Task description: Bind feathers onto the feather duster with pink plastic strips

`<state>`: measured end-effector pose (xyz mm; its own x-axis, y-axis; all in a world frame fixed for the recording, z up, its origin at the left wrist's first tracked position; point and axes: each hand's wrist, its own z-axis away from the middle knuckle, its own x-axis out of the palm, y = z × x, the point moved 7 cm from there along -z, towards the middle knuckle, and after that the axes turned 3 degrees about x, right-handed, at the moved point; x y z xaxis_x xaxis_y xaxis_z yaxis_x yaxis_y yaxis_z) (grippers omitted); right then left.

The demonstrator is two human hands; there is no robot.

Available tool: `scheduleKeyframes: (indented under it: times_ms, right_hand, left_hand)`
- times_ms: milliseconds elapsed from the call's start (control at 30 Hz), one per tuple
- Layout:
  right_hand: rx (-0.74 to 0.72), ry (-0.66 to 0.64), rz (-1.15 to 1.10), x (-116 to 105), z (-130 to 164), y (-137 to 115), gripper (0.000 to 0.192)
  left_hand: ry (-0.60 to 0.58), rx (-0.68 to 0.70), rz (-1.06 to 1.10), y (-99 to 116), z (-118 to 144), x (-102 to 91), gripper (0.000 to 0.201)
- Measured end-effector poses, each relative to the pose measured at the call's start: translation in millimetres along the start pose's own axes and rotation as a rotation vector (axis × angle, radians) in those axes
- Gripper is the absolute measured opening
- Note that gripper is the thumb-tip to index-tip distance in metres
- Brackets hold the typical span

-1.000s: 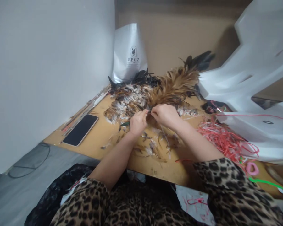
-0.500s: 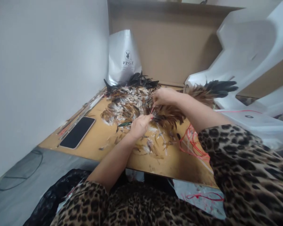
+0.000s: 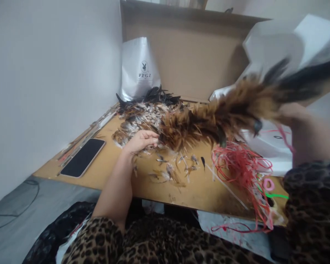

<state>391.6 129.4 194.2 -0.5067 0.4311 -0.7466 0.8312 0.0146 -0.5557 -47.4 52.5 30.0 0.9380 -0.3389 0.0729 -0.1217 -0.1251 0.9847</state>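
Note:
A long bundle of brown feathers with black tips [image 3: 206, 119] stretches from the middle of the table up to the right, blurred at its far end. My right hand [image 3: 297, 115] is closed around its right part, smeared by motion, with a pink string [image 3: 286, 137] hanging by the wrist. My left hand [image 3: 144, 141] has its fingers pinched together at the bundle's left end; what lies between the fingertips is mostly hidden. Just behind the left hand lies a heap of loose white, brown and black feathers [image 3: 143, 115].
A phone [image 3: 84, 157] lies at the table's left. Tangled red string [image 3: 239, 161] fills the right side, near a white box lid [image 3: 275, 150]. A silver bag [image 3: 139, 69] stands at the back before a cardboard wall [image 3: 192, 55]. Feather scraps [image 3: 169, 172] litter the front.
My right hand has swung far right, and the feather bundle now stretches out raised above the table. My left hand has shifted left. The red string pile is more exposed.

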Motion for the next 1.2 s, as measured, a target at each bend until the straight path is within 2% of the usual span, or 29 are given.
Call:
scheduleKeyframes:
  times_ms: [100,133,200,233,267,300,333,400,500,567,667,733,867,1067,1200]
  right_hand:
    - [0.187,-0.330,0.000,39.1,10.1,42.2,0.021]
    - [0.205,-0.407,0.064,50.7,15.0,46.3,0.018]
    - [0.148,-0.532,0.255,73.3,29.2,36.3,0.013]
    - [0.083,-0.569,0.330,84.5,38.9,22.2,0.012]
    - [0.018,-0.550,0.317,93.9,49.1,2.5,0.012]
    - [-0.064,-0.494,0.191,102.0,60.5,-23.4,0.015]
    - [-0.115,-0.499,0.016,114.0,75.4,-48.8,0.021]
    - [-0.125,-0.591,-0.336,145.5,108.4,-94.0,0.028]
    - [-0.136,-0.693,-0.678,195.1,148.7,-145.7,0.028]
    - [-0.090,-0.804,-0.842,227.2,167.3,-164.5,0.028]
    - [0.124,-0.795,-0.914,259.9,175.7,-161.9,0.031]
    - [0.202,-0.689,-0.938,267.5,173.3,-154.1,0.031]
    - [0.240,-0.507,-0.987,272.6,169.7,-142.3,0.025]
    - [0.152,-0.440,-0.988,279.4,175.9,-140.8,0.021]
    - [0.184,-0.420,-1.026,280.5,177.4,-137.9,0.020]
  left_hand:
    - [0.056,0.028,0.252,-2.2,-0.8,-3.4,0.032]
    - [0.077,0.049,0.314,-2.9,-2.2,-3.8,0.032]
    - [0.114,0.077,0.403,-5.4,-5.7,-2.5,0.031]
    - [0.127,0.081,0.431,-7.2,-7.6,-0.5,0.031]
    - [0.136,0.080,0.446,-9.2,-9.6,2.1,0.031]
    - [0.143,0.077,0.454,-11.3,-11.3,5.2,0.031]
    - [0.146,0.071,0.456,-13.5,-12.8,8.7,0.030]
    - [0.149,0.060,0.455,-18.0,-14.9,15.1,0.029]
    - [0.170,0.049,0.445,-24.3,-16.3,18.8,0.028]
    - [0.207,0.057,0.443,-27.0,-16.5,16.2,0.029]
    - [0.262,0.075,0.434,-28.7,-17.2,11.5,0.031]
    - [0.287,0.073,0.413,-30.2,-18.3,11.0,0.031]
    - [0.370,0.048,0.326,-37.8,-20.7,12.0,0.033]
    - [0.541,0.074,0.229,-50.2,-20.8,5.3,0.034]
    - [0.590,0.113,0.154,-52.7,-22.1,3.1,0.025]
